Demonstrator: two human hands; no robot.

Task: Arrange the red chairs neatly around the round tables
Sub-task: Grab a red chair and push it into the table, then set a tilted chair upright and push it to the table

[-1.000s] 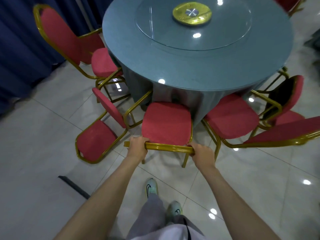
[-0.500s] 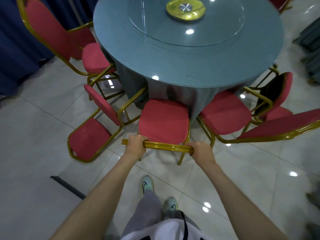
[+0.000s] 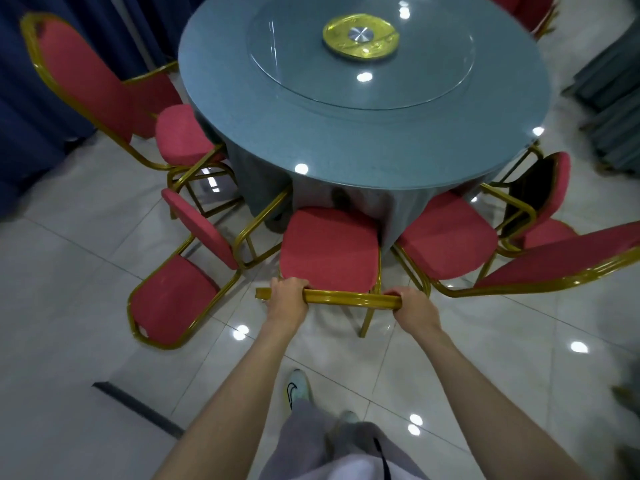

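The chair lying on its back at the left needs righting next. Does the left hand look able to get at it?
Probably yes, once it lets go. The left hand grips the back rail of the middle chair; the tipped chair lies close beside it on the floor, with nothing between them.

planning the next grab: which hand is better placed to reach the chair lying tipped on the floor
Left, probably. The left hand grips the chair rail at the end nearest the tipped chair, lying on that side; the right hand grips the far end.
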